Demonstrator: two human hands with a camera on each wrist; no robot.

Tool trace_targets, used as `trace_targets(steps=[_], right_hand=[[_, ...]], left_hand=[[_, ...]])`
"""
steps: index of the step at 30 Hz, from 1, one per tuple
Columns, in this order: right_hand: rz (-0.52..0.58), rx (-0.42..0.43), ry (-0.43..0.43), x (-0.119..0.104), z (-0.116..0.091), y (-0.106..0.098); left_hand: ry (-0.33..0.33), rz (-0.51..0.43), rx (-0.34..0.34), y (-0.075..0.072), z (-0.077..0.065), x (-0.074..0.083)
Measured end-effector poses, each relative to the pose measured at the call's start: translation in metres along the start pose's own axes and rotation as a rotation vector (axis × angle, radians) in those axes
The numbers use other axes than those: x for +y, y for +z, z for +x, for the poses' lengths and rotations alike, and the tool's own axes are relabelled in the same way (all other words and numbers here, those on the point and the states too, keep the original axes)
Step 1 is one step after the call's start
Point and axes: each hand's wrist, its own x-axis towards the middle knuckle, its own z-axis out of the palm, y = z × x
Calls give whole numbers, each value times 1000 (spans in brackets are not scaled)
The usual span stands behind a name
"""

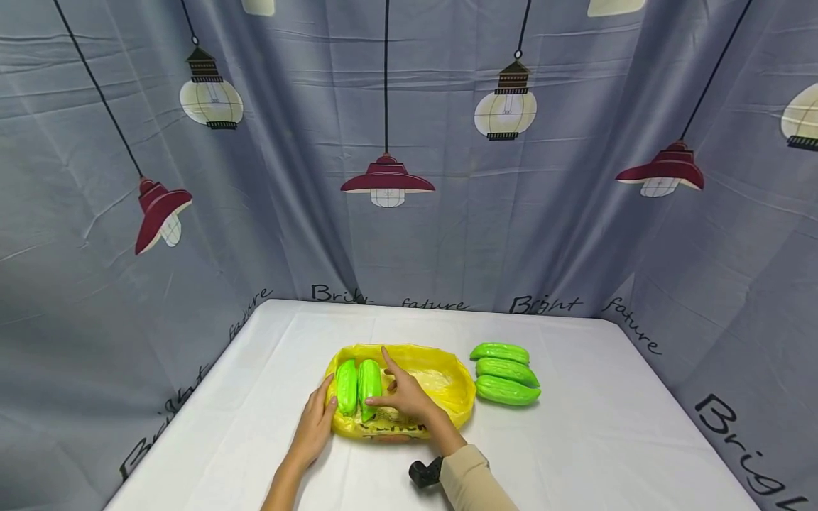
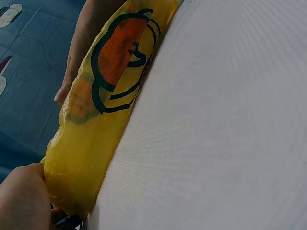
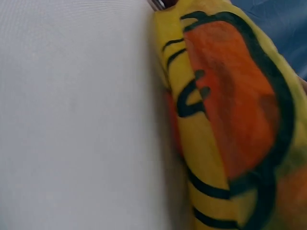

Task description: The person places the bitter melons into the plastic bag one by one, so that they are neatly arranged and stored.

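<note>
An oval yellow plastic bag (image 1: 441, 358), opened out like a shallow basin, sits on the white table. Inside its left end two bright green vegetables, which look like bitter melons, lie side by side: the left one (image 1: 346, 387) and the right one (image 1: 368, 383). My left hand (image 1: 314, 420) rests along the bag's left side, its fingers against the yellow wall. Over the bag, my right hand (image 1: 409, 396) has its index finger stretched forward and its thumb by the right melon's near end. In the left wrist view, an orange and black print (image 2: 122, 52) covers the bag's side.
Three more green melons (image 1: 505, 369) lie in a row on the table, just right of the bag. A black device (image 1: 424, 473) is at the right wrist. Behind the white table (image 1: 575, 426) hangs a grey-blue curtain (image 1: 441, 241) printed with lamps.
</note>
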Motion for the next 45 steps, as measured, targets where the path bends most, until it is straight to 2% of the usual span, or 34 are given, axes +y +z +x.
trace_targets(steps=[3,7,11,16,21,23,32,37,45], right_hand=[[-45,-8,-14,-5,-5,-13],[-129,12,-81,-10,-15,-40],[-157,85,-121,-15,-29,-74],[-177,202,-157,-18,-45,-115],[-249,266,-204,-7,-59,-145],[-261,272,-191,1,-64,-154],[-261,263,-99,42,-88,-177],[-283,241,-79,61,-97,-181],[-237,227,-68,79,-106,-181]], left_hand=[[-9,-2,-6,1,0,-1],[-11,-8,-13,2,2,0],[7,-4,-10,1,3,1],[-10,-2,-23,-1,3,0],[-9,-12,-17,0,2,-1],[-10,-15,-10,0,2,0],[-16,-12,-12,0,1,0],[-23,-2,-21,-1,2,-1],[-33,-1,-30,-1,1,-1]])
